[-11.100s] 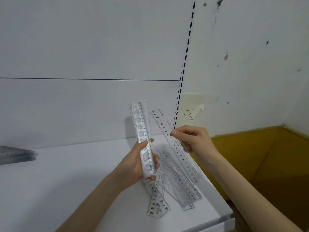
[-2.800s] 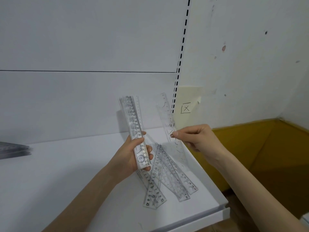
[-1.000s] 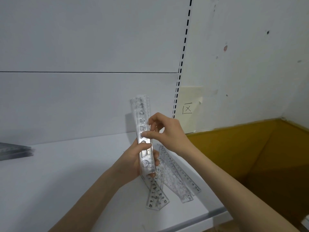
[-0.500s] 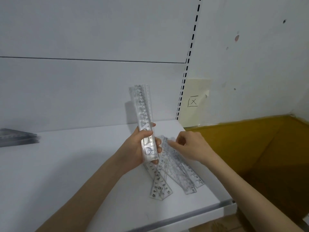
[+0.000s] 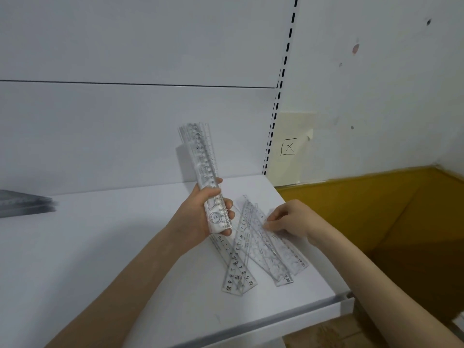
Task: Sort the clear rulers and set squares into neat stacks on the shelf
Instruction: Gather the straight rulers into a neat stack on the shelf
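Clear plastic dominates the head view: the left hand (image 5: 200,214) wraps fingers and thumb round a bundle of rulers (image 5: 200,162), held nearly upright above the white shelf (image 5: 100,247); the right hand (image 5: 293,218) bends down with its fingertips on the loose rulers (image 5: 261,249) lying crossed near the shelf's front right corner, though whether it pinches one I cannot tell. A blurred grey stack (image 5: 22,203) lies at the far left, well apart; a yellow note (image 5: 298,126) with a boxed X is on the wall.
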Demonstrator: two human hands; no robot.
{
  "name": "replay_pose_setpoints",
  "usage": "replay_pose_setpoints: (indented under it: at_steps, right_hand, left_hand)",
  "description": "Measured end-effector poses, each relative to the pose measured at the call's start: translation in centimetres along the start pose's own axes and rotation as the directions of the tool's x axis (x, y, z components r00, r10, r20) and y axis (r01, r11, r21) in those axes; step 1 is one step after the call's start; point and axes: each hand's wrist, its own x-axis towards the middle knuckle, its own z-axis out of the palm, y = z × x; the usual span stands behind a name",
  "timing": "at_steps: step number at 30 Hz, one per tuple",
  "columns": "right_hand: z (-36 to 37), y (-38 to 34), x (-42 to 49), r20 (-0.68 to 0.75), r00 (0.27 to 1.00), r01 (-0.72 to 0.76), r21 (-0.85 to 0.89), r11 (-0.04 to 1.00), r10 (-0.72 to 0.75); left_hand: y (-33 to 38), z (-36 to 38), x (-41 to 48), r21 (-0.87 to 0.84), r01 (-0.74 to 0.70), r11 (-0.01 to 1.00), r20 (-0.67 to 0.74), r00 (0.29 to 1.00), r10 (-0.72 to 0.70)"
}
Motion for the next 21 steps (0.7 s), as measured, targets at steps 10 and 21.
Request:
replay_pose_setpoints:
  at_steps: [10,21]
  right_hand:
    - [-2.7,-2.0,-2.6,-0.045,0.991,0.129,0.622,0.773,-0.13]
    - [-3.0,-3.5,-4.0,-0.046,0.978,0.178,0.696,0.695,-0.205]
  left_hand:
    - [0.1,-0.3,0.0,-0.002,-0.002,1.0,0.021,1.0,0.002]
    - [-0.3,-0.1,0.1,0.008,0.018,1.0,0.034,0.999,-0.019]
